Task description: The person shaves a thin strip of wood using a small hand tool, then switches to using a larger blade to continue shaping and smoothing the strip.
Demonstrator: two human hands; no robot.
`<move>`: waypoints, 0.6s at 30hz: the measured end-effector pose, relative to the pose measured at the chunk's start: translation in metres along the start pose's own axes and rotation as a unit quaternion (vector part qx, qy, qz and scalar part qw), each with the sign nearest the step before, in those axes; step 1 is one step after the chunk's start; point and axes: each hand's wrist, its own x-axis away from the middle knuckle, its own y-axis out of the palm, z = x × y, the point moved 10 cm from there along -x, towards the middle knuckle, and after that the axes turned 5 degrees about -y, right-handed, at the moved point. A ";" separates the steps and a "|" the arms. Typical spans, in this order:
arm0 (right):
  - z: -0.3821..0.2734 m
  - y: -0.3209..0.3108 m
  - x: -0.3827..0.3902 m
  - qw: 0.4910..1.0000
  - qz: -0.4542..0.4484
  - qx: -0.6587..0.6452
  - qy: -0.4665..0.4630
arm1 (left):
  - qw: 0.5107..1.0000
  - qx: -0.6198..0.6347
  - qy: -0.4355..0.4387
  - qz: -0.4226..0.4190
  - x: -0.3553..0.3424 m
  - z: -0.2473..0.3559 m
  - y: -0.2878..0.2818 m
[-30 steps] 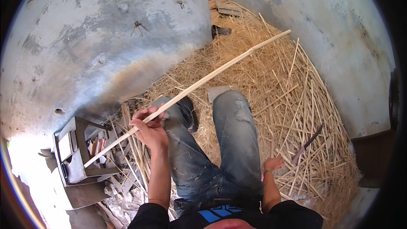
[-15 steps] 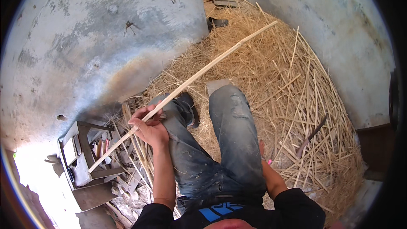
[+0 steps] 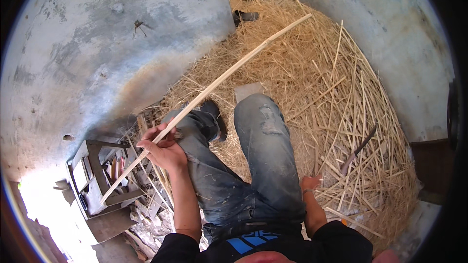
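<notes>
A long, pale strip of split bamboo or wood slants from the lower left up to the far right. My left hand grips it near its lower end, thumb and fingers closed around it, just beside my left knee. Low beside my right thigh is my right hand, its fingers curled. Whatever it may hold is too small to make out. To its right, a curved knife with a dark blade and a brownish handle lies on the loose strips.
Straw-like shavings cover the floor ahead. At left, a box-like wooden frame holds tools, close to the strip's lower end. Stained walls rise on both sides. A flat grey block sits beyond my right knee.
My left hand and the strip have shifted slightly left, the strip's far end moving up and left. My right hand, mostly hidden behind my leg before, now shows beside my thigh.
</notes>
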 end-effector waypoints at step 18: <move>-0.004 -0.052 -0.111 0.994 0.097 0.047 0.009 | 0.999 -0.027 0.014 0.020 0.000 0.005 0.003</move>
